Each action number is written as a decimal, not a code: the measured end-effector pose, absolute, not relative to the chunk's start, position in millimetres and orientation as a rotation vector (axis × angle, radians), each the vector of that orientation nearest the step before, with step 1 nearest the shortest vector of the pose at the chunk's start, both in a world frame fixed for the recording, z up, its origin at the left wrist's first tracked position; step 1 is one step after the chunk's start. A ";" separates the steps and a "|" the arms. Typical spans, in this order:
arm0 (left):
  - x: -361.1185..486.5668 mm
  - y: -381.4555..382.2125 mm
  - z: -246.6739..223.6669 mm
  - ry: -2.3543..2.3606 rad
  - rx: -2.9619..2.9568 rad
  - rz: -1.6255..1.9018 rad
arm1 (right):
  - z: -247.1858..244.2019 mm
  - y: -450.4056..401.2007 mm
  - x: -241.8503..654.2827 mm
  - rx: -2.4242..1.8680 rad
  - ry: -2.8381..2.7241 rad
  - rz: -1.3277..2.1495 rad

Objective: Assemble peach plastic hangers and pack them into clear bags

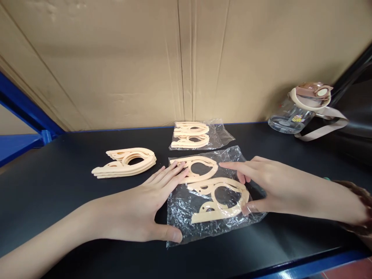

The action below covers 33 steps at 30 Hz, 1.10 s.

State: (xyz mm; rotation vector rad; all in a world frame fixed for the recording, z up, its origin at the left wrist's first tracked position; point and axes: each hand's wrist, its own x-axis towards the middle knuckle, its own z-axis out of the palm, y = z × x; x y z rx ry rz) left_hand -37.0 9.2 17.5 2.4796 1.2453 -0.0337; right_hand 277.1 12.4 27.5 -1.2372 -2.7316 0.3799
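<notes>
A clear plastic bag (181, 217) lies flat in front of me, with cream folding clothes hangers inside. One hanger (244, 193) is nearer to me; more hanger plastic (213, 162) sits behind it, partly under my fingers. My left hand (154, 201) rests with spread fingers on the bag's left side, its thumb near the lower left corner. My right hand (258, 182) is at the bag's right side, index finger stretched out by the rear hanger and thumb at the near hanger's rounded end. Its other fingers are partly curled and partly hidden.
Left of the bag lies a loose stack of folded hangers (128, 164). Behind is a second clear bag (219, 133) of hangers. A water bottle (299, 110) with a strap stands at the back right of the black shelf (72, 162), against a cardboard wall (124, 69).
</notes>
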 end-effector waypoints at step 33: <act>-33.5 -0.4 13.9 1.276 2.496 0.071 | 17.9 20.8 266.8 -1.200 -2.713 0.522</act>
